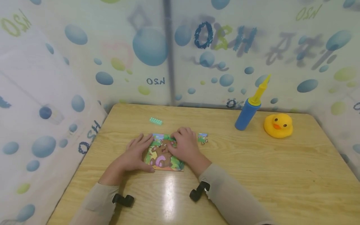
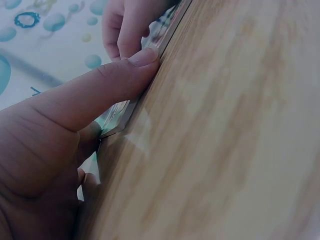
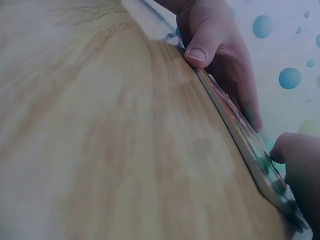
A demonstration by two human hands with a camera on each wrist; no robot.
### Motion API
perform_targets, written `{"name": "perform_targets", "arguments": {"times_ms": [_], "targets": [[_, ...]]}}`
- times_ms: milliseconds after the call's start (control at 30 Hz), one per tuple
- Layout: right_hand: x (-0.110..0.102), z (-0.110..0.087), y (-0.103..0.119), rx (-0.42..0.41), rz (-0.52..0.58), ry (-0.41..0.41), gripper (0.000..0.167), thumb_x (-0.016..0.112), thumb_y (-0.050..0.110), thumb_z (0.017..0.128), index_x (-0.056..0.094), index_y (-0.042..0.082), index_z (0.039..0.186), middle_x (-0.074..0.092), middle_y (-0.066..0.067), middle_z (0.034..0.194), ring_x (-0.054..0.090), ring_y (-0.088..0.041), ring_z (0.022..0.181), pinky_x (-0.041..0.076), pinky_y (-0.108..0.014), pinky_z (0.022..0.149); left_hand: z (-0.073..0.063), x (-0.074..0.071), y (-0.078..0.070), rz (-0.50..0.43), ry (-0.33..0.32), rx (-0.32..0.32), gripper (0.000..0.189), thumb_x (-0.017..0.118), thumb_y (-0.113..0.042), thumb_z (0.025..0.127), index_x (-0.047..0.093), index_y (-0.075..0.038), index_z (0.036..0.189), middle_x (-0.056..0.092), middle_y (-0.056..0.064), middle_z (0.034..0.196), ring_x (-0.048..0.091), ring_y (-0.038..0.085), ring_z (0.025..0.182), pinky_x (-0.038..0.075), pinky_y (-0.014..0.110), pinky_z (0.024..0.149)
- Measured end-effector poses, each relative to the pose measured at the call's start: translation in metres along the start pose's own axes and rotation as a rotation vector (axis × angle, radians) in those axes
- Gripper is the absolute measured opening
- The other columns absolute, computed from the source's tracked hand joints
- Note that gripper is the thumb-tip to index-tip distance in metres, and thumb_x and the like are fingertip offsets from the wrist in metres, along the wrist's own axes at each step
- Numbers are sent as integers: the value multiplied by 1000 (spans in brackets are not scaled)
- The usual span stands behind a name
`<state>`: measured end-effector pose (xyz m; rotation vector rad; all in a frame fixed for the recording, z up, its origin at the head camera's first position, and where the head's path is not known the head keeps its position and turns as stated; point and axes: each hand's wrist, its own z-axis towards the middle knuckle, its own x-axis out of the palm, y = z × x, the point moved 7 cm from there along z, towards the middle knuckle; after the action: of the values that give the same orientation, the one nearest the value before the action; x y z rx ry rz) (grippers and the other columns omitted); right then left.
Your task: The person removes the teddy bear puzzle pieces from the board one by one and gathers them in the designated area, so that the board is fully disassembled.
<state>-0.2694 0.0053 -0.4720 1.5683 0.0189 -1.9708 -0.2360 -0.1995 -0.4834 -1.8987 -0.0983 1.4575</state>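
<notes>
A jigsaw puzzle (image 1: 161, 156) showing a brown bear lies flat on the wooden table between my hands. My left hand (image 1: 133, 156) is spread along its left side, fingers straight toward the upper left corner. The left thumb (image 2: 120, 82) lies against the puzzle's near edge. Bent over the upper right part is my right hand (image 1: 185, 147), its thumb and fingertips down on the picture and hiding that corner. I cannot tell whether it pinches a piece there. A loose puzzle piece (image 1: 202, 138) lies just right of my right hand.
Behind the puzzle lies a small mint-green studded block (image 1: 156, 121). At the back right stand a blue pump with a yellow nozzle (image 1: 247, 115) and a yellow rubber duck (image 1: 278, 126). A bubble-patterned curtain (image 1: 197, 72) hangs along the table's far edge.
</notes>
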Motion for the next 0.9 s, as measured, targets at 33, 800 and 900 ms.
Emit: {"name": "perform_targets", "arguments": {"times_ms": [33,800,900], "targets": [[-1,0,0,1,1,-4,33,71,46,96,79,18,111,61,1,110,51,-23,105,44,-41,90,0,0,0,1,0,-1,138,99,-56,65,25,-6,170,16,13,178,-1,50,160,-5,72,121],[0,-3,2,91,-6,170,70,76,73,86,75,17,128,57,0,118,46,-22,110,40,-38,91,-1,0,1,-1,-9,5,138,98,-58,64,25,-6,170,16,12,178,-1,50,160,-4,72,121],[3,-2,-1,118,19,180,70,77,74,84,73,19,127,55,0,120,45,-23,114,39,-39,92,-1,0,0,0,2,-5,138,98,-58,65,25,-6,170,16,12,178,-2,49,161,-5,72,121]]}}
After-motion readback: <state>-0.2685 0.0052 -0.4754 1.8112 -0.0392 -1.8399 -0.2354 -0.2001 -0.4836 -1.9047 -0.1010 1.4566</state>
